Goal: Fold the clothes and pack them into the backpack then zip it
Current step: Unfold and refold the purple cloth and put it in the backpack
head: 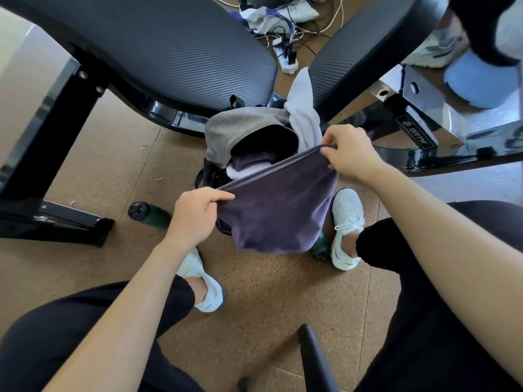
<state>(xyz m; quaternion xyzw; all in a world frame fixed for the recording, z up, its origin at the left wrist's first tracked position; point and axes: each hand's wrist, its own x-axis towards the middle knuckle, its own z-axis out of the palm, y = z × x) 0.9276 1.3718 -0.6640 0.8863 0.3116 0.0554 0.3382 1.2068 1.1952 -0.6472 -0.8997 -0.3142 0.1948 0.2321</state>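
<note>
Folded dark purple cloth (pixel 278 213) pinched taut between left hand (pixel 195 215) and right hand (pixel 349 152), above open grey fabric backpack (pixel 240 131).

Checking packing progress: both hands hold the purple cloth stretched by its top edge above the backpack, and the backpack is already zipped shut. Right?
Not quite. The head view shows the backpack open, clothes visible inside. The rest holds: left hand and right hand hold the purple cloth by its top edge.

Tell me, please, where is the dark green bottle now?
In the head view, the dark green bottle lies on the floor at centre-left, just left of the left hand and near the black bench foot.
</note>
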